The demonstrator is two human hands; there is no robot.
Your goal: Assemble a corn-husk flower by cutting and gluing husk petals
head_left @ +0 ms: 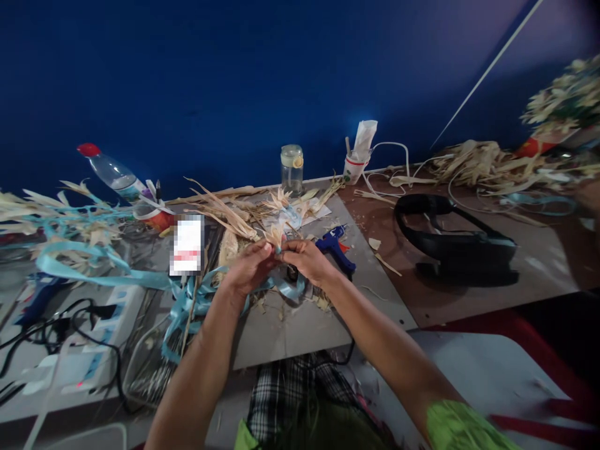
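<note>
Between my two hands, above the middle of the table, is a small flower made of pale dried husk (275, 235), with light blue at its base. My left hand (250, 267) is closed, thumb and fingers pinching it from the left. From the right, my right hand (307, 259) pinches at the base too. Light blue ribbon (291, 290) curls just below the hands; whether it joins the flower I cannot tell. A blue glue gun (335, 245) lies right of my right hand. Beyond the hands lies another husk flower with blue wrapping (291, 215).
Left are a phone (186, 247), ribbon loops (187, 306), a power strip (107, 337) with cables and a leaning plastic bottle (115, 172). Behind stand a lidded jar (292, 169) and a paper cup (356, 167). A black headset-like device (454, 244) and husk piles (482, 165) are right.
</note>
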